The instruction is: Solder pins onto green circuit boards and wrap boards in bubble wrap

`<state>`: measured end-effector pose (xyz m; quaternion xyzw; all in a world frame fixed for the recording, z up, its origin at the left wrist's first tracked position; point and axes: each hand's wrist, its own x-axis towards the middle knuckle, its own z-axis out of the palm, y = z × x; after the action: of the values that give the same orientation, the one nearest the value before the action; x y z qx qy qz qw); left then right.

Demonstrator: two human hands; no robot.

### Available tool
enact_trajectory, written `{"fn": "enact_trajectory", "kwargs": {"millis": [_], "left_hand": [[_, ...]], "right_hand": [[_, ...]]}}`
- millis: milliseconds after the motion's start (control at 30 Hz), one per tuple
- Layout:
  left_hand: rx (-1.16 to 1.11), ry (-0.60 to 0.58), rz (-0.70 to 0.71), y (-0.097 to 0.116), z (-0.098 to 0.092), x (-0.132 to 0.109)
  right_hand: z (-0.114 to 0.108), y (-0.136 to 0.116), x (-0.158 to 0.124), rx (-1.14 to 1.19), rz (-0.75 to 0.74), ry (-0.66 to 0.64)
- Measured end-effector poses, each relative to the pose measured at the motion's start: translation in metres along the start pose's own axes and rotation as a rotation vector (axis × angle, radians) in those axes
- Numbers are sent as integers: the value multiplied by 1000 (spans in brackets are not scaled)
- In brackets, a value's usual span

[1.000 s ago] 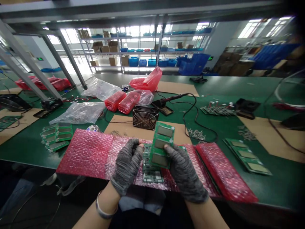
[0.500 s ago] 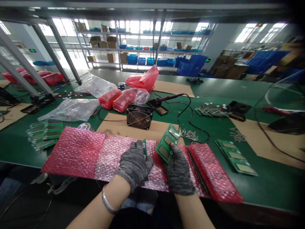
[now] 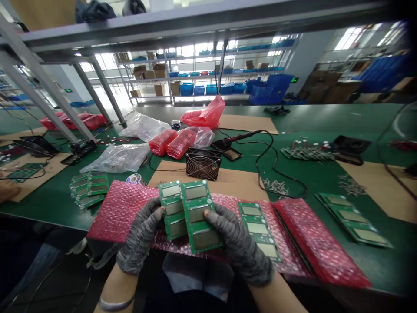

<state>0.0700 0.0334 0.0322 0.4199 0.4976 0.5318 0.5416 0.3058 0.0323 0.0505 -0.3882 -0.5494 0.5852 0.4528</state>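
My left hand (image 3: 140,237), in a grey knit glove, pinches the left edge of a green circuit board (image 3: 172,209) with three rectangular display windows. In my gloved right hand (image 3: 244,243) is a second such circuit board (image 3: 199,213), its thumb on the front face. Both boards are tilted up side by side, the right one partly overlapping the left. Beneath them a strip of red bubble wrap (image 3: 112,213) runs along the table edge. Another circuit board (image 3: 258,228) lies on the wrap, right of my right hand. The wrap's right end is folded into a thick bundle (image 3: 321,243).
More circuit boards lie at left (image 3: 87,189) and right (image 3: 353,219). Behind the wrap stand a black fan (image 3: 203,164), a solder spool (image 3: 134,179) and a soldering iron (image 3: 246,137) with its cable. Another person's hand (image 3: 8,189) shows at far left.
The two held boards have come together side by side, faces toward me. A board now shows lying on the wrap to the right. My view has tilted up and shifted left.
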Motion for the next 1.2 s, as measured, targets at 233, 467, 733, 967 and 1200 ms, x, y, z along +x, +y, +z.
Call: {"fn": "enact_trajectory", "kwargs": {"millis": [233,467,733,967,1200], "left_hand": [[-13,-10,61,1,30,-8],[123,2,158,-17,59,-15],[346,-261,125,-34,66,-17],[789,-243,638,-68,78,2],[1100,-242,1016,-52,129,4]], "right_hand": [[38,0,13,-351,-125,345],[8,-2,3,-189,13,271],[-124,-85,-44,-765,-93,923],[-183,-88,-64,-1109,17,1098],[-197,-83,-68,-1334,89,1025]]}}
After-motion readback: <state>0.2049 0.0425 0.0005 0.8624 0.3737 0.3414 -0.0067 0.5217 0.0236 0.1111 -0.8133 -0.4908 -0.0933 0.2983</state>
